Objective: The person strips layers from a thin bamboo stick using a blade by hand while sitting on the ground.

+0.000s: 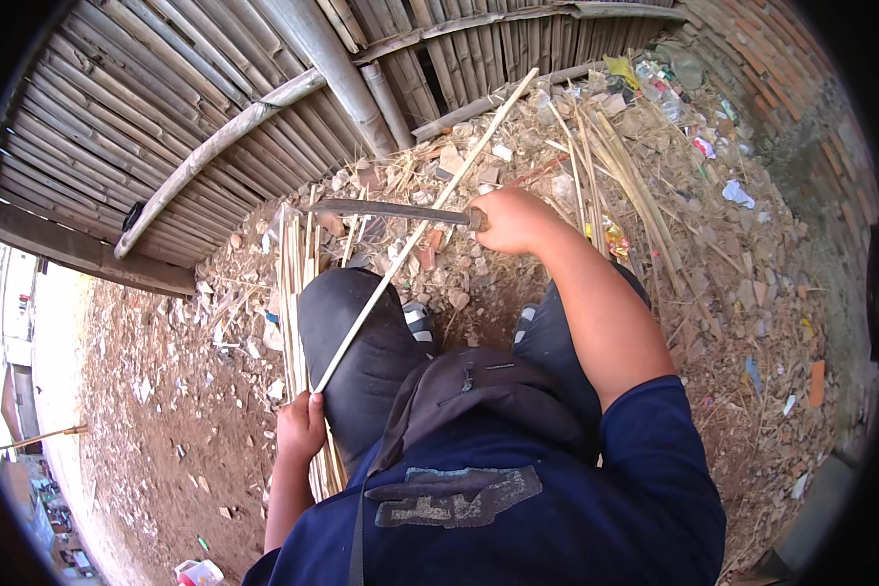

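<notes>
My right hand point(510, 221) is closed around the handle of a large knife point(391, 209), its long dark blade pointing left. The blade crosses a pale split bamboo strip point(439, 210) in front of my knees; I cannot tell whether they touch. My left hand point(301, 427) pinches the near end of that strip beside my left knee. From there the strip slants up and away to the right, toward the bamboo wall. A bundle of bamboo strips point(291, 283) lies along the outside of my left leg, partly hidden by the leg and my left hand.
More bamboo strips point(640, 186) lie on the ground at right. A slatted bamboo wall point(166, 146) stands ahead and left, a brick wall point(752, 68) at far right. Stones and litter cover the dirt ground point(176, 391). A dark bag point(479, 396) rests against my front.
</notes>
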{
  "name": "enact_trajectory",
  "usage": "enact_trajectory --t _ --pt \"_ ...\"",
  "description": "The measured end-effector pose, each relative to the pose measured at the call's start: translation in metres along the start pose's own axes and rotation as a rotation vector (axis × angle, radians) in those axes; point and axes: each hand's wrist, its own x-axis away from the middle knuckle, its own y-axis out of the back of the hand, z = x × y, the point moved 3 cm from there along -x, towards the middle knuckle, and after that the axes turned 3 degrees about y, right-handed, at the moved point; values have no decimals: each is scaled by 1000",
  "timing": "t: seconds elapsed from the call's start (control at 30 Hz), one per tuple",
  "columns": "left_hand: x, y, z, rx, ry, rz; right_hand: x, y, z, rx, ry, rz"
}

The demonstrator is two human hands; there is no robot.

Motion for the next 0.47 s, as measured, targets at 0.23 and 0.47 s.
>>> enact_trajectory --t 0.23,0.47 --pt "-3 -4 0 16 22 23 -24 7 -49 -162 -111 -150" --pt "-1 -2 3 48 31 8 -13 10 -46 -202 -161 -154"
